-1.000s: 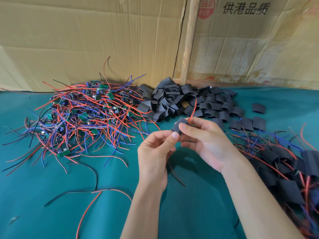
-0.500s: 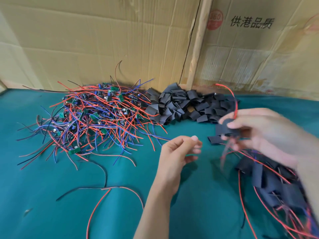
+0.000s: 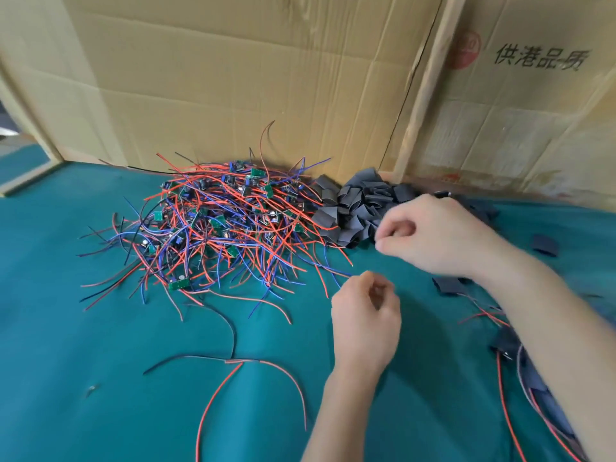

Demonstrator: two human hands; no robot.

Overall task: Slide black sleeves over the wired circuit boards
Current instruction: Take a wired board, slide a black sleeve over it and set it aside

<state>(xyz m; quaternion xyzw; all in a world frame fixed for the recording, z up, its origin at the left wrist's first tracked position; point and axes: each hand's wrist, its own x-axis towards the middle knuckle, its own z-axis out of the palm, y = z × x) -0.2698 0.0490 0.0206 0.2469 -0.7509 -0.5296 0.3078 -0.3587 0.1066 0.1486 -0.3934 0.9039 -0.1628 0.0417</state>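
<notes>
A tangled pile of small green circuit boards with red, blue and black wires (image 3: 220, 225) lies on the teal table at centre left. To its right sits a heap of flat black sleeves (image 3: 353, 208). My right hand (image 3: 430, 235) hovers over the near edge of the sleeve heap, fingers curled, nothing visible in it. My left hand (image 3: 365, 315) is held just above the cloth below it, fingers loosely curled and empty. Sleeved boards with wires (image 3: 533, 378) lie at the right edge, partly hidden by my right forearm.
Cardboard sheets (image 3: 266, 78) stand along the back of the teal table (image 3: 83, 361). A loose red and black wire pair (image 3: 233, 361) lies in front of the pile. Stray black sleeves (image 3: 545, 245) lie on the cloth to the right.
My right hand let go of the sleeved board at the right and moved left over the sleeve heap. My left hand stayed low and empty. The view shifted left.
</notes>
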